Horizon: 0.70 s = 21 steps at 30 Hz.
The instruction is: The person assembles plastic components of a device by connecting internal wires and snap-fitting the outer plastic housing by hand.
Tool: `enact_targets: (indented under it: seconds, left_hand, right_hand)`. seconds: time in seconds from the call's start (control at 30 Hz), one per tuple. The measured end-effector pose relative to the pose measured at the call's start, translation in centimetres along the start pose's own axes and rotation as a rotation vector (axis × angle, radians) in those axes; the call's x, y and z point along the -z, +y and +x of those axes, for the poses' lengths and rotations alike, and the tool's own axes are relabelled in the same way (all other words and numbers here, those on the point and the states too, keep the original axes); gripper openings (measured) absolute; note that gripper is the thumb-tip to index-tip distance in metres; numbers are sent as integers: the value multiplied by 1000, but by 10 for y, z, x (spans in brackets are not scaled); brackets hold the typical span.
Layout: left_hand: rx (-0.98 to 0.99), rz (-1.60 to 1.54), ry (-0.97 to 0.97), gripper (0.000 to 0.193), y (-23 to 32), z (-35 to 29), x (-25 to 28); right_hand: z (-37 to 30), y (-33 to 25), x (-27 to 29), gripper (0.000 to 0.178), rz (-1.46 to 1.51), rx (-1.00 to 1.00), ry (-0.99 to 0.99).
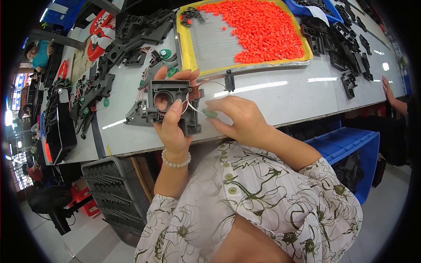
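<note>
Nearest the camera, a white patterned shirt [267, 188] spreads below the left hand [171, 133] and right hand [245, 118]. Beyond the fingers lies a pale, glossy bench [280, 103] with streaks of reflected light. Farther up from the right fingers sits a yellow-edged tray [187, 52] bearing many small red pieces [272, 33]. Dark grey parts [131, 37] heap up beyond the left fingers, with green discs [165, 53] and thin wires among them. Well to the right, another person's hand [388, 91] rests at the bench edge. Below the bench, a grey crate [109, 179] stands left of the left fingers and a blue bin [344, 142] right of the right ones.

The bench's near edge runs just on the body side of both hands. Pale surface stretches right from the right fingers, between tray and edge; a small black block [229, 81] lies just beyond them. Left of the left fingers, another dark part [139, 113] sits close.

Left fingers grip a grey housing [191, 119], thumb across its front; it has a round opening, raised walls and posts. Right fingers pinch a small green piece [209, 113], blurred, beside the housing. Thin red and white wires [187, 104] show between them.
</note>
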<state>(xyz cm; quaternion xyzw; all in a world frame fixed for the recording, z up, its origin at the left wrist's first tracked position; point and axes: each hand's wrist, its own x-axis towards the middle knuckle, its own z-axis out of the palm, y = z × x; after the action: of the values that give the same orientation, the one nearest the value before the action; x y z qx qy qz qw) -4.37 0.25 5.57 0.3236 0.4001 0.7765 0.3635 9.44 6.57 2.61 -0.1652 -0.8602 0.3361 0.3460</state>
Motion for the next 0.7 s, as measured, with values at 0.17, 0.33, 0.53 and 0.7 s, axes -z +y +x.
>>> enact_targets:
  seconds: [0.17,0.33,0.53,0.7]
  left_hand:
    - [10,-24,-18,66,-6,1,8]
    - [63,4,-82,95,-10,-2,11]
    - [162,47,-46,122,-4,-7,-1]
    - [231,13,-18,121,-8,-20,14]
  right_hand:
    - [2,-14,18,31,75,110,42]
    - [24,-28,46,26,73,183,-29]
    - [60,-18,50,25,198,278,-179]
    - [70,-16,42,21,240,242,-216]
